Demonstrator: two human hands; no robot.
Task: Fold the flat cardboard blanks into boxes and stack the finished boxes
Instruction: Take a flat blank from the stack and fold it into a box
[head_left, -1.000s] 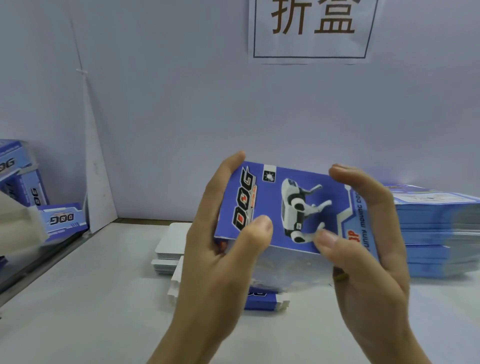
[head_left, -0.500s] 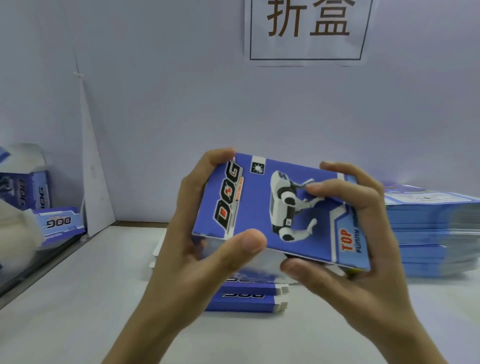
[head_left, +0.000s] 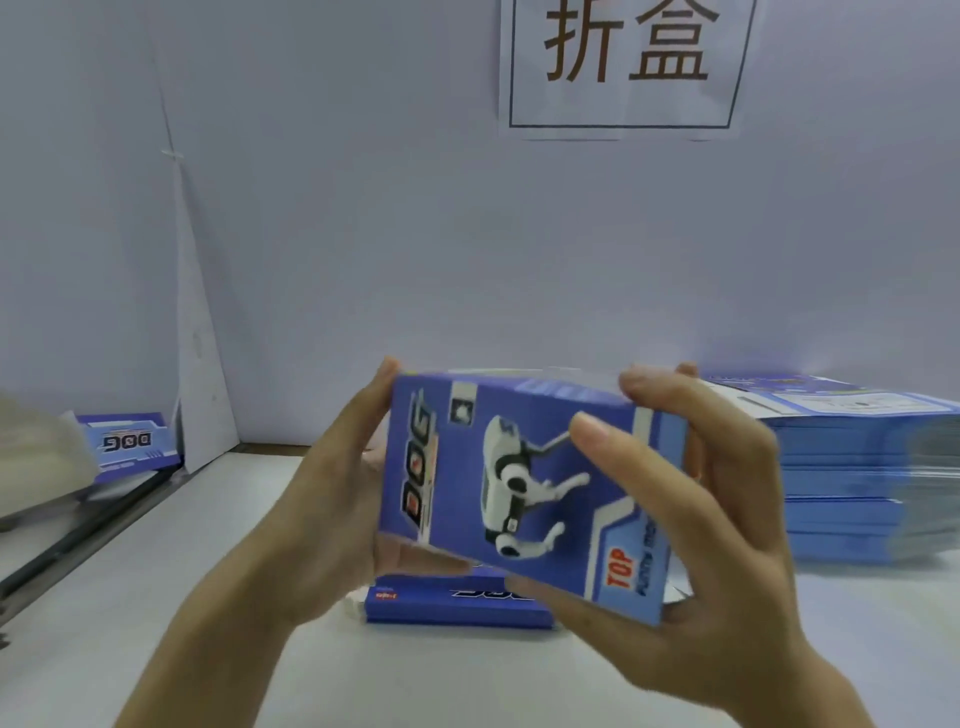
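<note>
White sign (head_left: 623, 67), two brown characters, taped to pale wall (head_left: 363, 234). White tabletop (head_left: 182, 597) below, dark rail (head_left: 78, 535) along its left edge.

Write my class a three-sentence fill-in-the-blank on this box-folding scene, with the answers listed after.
1. The large word printed on the blue box is ____.
2. The stack of flat blanks lies on the person's ____ side.
3. The red word on the box, near the right hand, reads ____.

Answers: DOG; right; TOP
</note>
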